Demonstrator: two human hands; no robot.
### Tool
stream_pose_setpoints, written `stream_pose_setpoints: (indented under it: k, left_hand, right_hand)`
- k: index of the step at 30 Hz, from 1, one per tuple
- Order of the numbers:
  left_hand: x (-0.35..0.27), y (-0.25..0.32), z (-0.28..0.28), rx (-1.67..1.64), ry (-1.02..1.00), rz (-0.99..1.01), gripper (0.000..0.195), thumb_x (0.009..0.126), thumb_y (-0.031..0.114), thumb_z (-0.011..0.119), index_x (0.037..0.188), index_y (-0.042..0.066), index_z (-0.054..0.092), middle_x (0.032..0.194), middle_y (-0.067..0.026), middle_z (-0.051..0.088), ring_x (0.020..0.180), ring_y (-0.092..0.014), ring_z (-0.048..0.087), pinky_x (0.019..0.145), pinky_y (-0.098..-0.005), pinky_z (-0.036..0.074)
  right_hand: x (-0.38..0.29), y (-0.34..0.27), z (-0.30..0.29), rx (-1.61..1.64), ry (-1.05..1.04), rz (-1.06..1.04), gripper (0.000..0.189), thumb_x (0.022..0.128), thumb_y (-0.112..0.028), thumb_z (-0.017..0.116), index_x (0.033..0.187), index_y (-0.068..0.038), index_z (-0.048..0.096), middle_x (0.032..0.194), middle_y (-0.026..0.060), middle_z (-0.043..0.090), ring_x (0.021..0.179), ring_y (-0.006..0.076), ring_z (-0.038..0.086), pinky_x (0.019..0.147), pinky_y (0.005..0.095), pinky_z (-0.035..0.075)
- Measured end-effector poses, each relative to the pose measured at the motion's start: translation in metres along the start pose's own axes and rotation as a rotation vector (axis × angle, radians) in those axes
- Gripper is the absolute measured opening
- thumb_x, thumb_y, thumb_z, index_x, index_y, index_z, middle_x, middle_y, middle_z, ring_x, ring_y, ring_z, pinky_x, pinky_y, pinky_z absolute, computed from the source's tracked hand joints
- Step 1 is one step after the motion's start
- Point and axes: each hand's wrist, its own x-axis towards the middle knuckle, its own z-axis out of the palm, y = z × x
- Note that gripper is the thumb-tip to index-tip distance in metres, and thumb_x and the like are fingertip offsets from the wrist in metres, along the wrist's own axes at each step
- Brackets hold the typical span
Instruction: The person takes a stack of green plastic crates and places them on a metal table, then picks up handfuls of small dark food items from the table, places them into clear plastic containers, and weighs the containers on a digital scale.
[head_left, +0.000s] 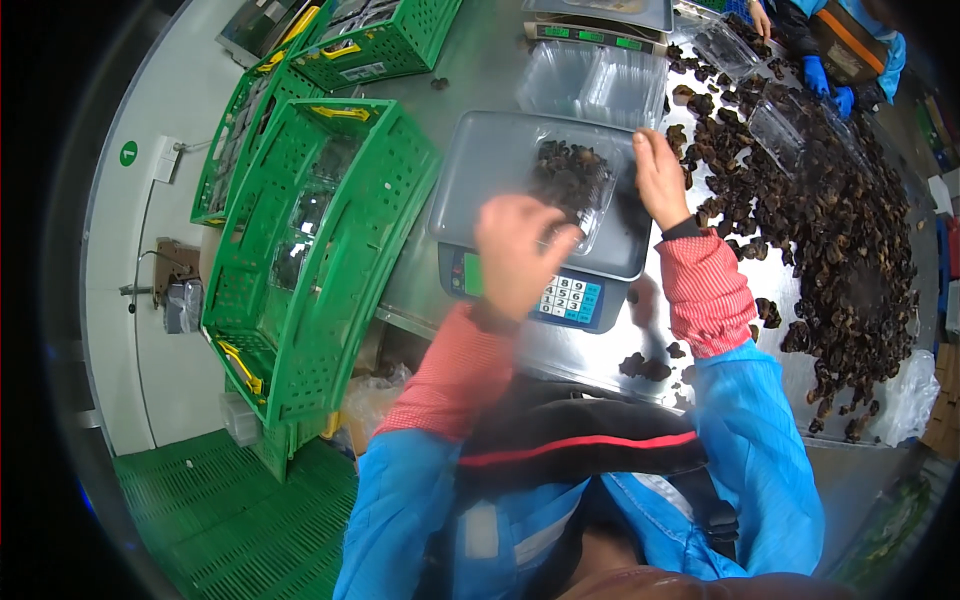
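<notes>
A clear plastic tray (600, 214) partly filled with dark wood ear mushrooms (570, 171) sits on the grey pan (480, 165) of a digital scale. My left hand (520, 244) is blurred over the tray's near left corner, its fingers bent; whether they hold a mushroom cannot be told. The scale's keypad (566, 298) and a green display show beneath it, the display partly hidden. My right hand (660, 176) rests at the pan's right edge, fingers extended and close together, with no object seen in it.
Loose mushrooms (847, 262) lie heaped on the metal table at right. Stacked clear trays (592, 82) and another scale (596, 34) stand beyond mine. Green crates (337, 300) stand at left, the nearest holding clear trays. A co-worker's blue-gloved hands (829, 86) are at the upper right.
</notes>
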Motion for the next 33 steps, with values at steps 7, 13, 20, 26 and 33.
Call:
stream_pose_setpoints:
  k: [7, 13, 20, 26, 33]
  left_hand:
    - [-0.020, -0.007, 0.015, 0.028, -0.004, -0.159, 0.022, 0.071, 0.012, 0.072, 0.087, 0.008, 0.058, 0.095, -0.0078, 0.056, 0.088, -0.026, 0.055, 0.075, -0.0371, 0.044]
    - [-0.021, -0.042, 0.014, -0.843, -0.394, -1.080, 0.025, 0.088, 0.024, 0.064, 0.087, 0.000, 0.058, 0.067, -0.0061, 0.063, 0.056, -0.012, 0.060, 0.049, -0.0246, 0.047]
    - [-0.024, -0.022, -0.007, -1.278, -0.175, -1.201, 0.010, 0.082, 0.015, 0.060, 0.076, 0.007, 0.058, 0.063, 0.0042, 0.043, 0.051, -0.003, 0.036, 0.042, -0.0204, 0.022]
    - [-0.028, -0.019, -0.070, -1.099, -0.213, -0.785, 0.026, 0.087, 0.029, 0.068, 0.086, 0.007, 0.055, 0.075, 0.0009, 0.059, 0.068, -0.007, 0.056, 0.062, -0.0213, 0.046]
    - [-0.004, -0.070, -0.151, -1.247, -0.421, -0.849, 0.048, 0.092, 0.024, 0.060, 0.132, 0.002, 0.045, 0.097, 0.0009, 0.058, 0.091, -0.011, 0.056, 0.086, -0.0268, 0.046]
  right_hand:
    - [0.000, 0.016, 0.013, -0.002, -0.265, 0.142, 0.028, 0.089, -0.025, 0.050, 0.095, 0.002, 0.059, 0.086, 0.0252, 0.063, 0.086, 0.0429, 0.060, 0.076, 0.0447, 0.047]
    - [-0.011, 0.010, 0.000, -0.070, -0.394, 0.096, 0.025, 0.089, -0.023, 0.048, 0.090, 0.000, 0.057, 0.069, 0.0154, 0.058, 0.055, 0.0237, 0.058, 0.053, 0.0371, 0.045]
    - [-0.019, -0.015, -0.007, 0.351, -0.416, 0.168, 0.013, 0.086, -0.017, 0.049, 0.075, -0.009, 0.047, 0.060, -0.0040, 0.040, 0.047, 0.0072, 0.036, 0.040, 0.0248, 0.028]
    - [-0.034, -0.054, -0.032, 0.651, -0.526, 0.216, 0.018, 0.092, -0.018, 0.048, 0.076, -0.017, 0.041, 0.059, -0.0088, 0.030, 0.043, 0.0019, 0.025, 0.038, 0.0186, 0.018]
    - [-0.057, -0.117, 0.010, 0.646, -0.710, 0.152, 0.019, 0.095, -0.025, 0.050, 0.081, -0.012, 0.046, 0.062, -0.0051, 0.034, 0.045, 0.0050, 0.030, 0.040, 0.0207, 0.028]
